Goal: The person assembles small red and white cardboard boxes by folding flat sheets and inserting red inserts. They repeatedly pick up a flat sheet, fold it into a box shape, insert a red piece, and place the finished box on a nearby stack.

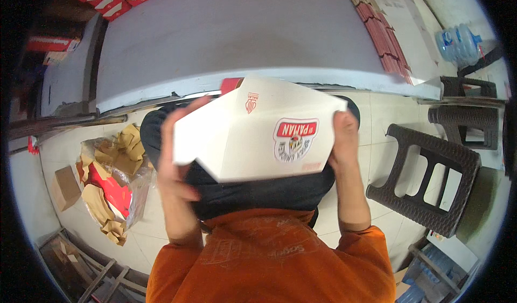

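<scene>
Over my lap I hold a white cardboard food box [253, 125] with red print and a round-topped logo patch. It is partly folded, with slanted panels and a pointed top edge. My left hand [177, 163] is closed on its left side, and motion blurs the fingers. At the right edge, my right hand [344, 141] grips the board with the thumb in front and the other fingers mostly hidden. A small red piece [230, 85] shows behind the box's upper left edge.
Ahead is a grey tabletop [226, 34]. Red-and-white boxes [113, 4] line its far edge, and a stack of flat cartons [382, 39] lies at right. A dark plastic stool [431, 179] stands right; brown paper and plastic [116, 179] lie left. A water jug [458, 44] is far right.
</scene>
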Action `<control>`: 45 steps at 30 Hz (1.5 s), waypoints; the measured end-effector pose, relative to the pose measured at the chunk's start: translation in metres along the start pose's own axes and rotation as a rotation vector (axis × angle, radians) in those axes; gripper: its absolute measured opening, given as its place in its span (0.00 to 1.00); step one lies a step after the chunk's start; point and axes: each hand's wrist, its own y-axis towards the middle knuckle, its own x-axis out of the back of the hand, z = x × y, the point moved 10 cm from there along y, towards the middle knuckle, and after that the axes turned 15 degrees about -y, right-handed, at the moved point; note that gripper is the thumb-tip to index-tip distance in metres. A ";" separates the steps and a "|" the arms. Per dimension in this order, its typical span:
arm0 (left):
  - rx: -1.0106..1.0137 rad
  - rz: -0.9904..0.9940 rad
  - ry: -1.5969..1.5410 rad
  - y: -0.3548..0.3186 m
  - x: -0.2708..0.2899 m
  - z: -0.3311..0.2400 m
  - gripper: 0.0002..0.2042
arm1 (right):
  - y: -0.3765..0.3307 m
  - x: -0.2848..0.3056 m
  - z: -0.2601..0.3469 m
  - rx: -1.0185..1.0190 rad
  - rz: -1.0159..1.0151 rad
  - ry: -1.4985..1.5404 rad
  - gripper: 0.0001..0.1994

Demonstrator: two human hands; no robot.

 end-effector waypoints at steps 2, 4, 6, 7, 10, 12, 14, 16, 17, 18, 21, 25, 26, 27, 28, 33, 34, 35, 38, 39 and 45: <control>-0.037 -0.038 -0.015 0.020 -0.038 0.008 0.37 | 0.000 -0.031 -0.030 0.013 0.170 -0.245 0.12; -0.057 -0.023 -0.108 0.036 -0.074 0.020 0.39 | -0.003 -0.063 -0.019 0.221 0.265 -0.756 0.17; -0.039 0.023 -0.157 0.047 -0.096 0.023 0.41 | -0.023 -0.071 0.047 0.628 -0.073 -0.837 0.20; -0.048 0.031 -0.151 0.048 -0.100 0.019 0.42 | -0.036 -0.078 0.062 0.813 -0.088 -0.903 0.22; -0.156 -0.034 -0.081 0.043 -0.096 -0.004 0.45 | -0.061 -0.098 0.072 1.040 0.054 -1.030 0.24; -0.294 -0.137 -0.009 0.038 -0.090 -0.018 0.46 | -0.065 -0.092 0.082 1.079 -0.164 -1.069 0.30; -0.274 -0.122 0.007 0.037 -0.091 -0.013 0.50 | -0.073 -0.087 0.084 1.139 -0.253 -1.039 0.30; -0.243 -0.069 0.068 0.036 -0.099 -0.013 0.51 | -0.083 -0.086 0.083 1.233 -0.218 -0.921 0.18; -0.200 -0.001 0.148 0.038 -0.101 -0.008 0.52 | -0.088 -0.089 0.085 1.287 -0.198 -0.852 0.13; -0.161 0.070 0.227 0.039 -0.103 -0.005 0.53 | -0.089 -0.088 0.085 1.283 -0.180 -0.786 0.10; -0.024 0.080 0.181 0.041 -0.107 0.004 0.56 | -0.088 -0.083 0.087 1.258 -0.190 -0.659 0.03; 0.015 0.028 -0.001 0.041 -0.109 0.007 0.55 | -0.094 -0.078 0.096 1.233 -0.335 -0.689 0.28; 0.020 0.084 -0.035 0.039 -0.112 0.017 0.53 | -0.088 -0.077 0.091 1.177 -0.265 -0.633 0.28; 0.017 0.115 -0.055 0.039 -0.113 0.021 0.52 | -0.083 -0.076 0.086 1.120 -0.199 -0.576 0.29; 0.015 0.148 -0.075 0.038 -0.114 0.024 0.52 | -0.071 -0.072 0.080 1.022 -0.147 -0.524 0.23; -0.339 -0.141 -0.576 0.029 -0.045 0.019 0.59 | -0.025 -0.081 0.006 0.299 0.390 -0.272 0.28; -0.386 -0.167 -0.671 0.026 -0.018 0.020 0.61 | -0.033 -0.080 -0.001 0.264 0.426 -0.283 0.28; -0.396 -0.157 -0.699 0.024 0.000 0.017 0.63 | -0.040 -0.081 -0.005 0.238 0.464 -0.299 0.29; -0.262 0.048 -0.407 0.013 -0.016 -0.007 0.59 | -0.023 -0.032 0.004 0.251 0.150 -0.302 0.23; -0.223 0.011 -0.215 0.017 -0.030 -0.010 0.56 | -0.020 -0.023 0.018 0.410 0.083 -0.357 0.20; -0.448 -0.494 0.000 0.030 -0.040 0.016 0.28 | -0.032 -0.024 0.048 0.781 -0.100 -0.579 0.20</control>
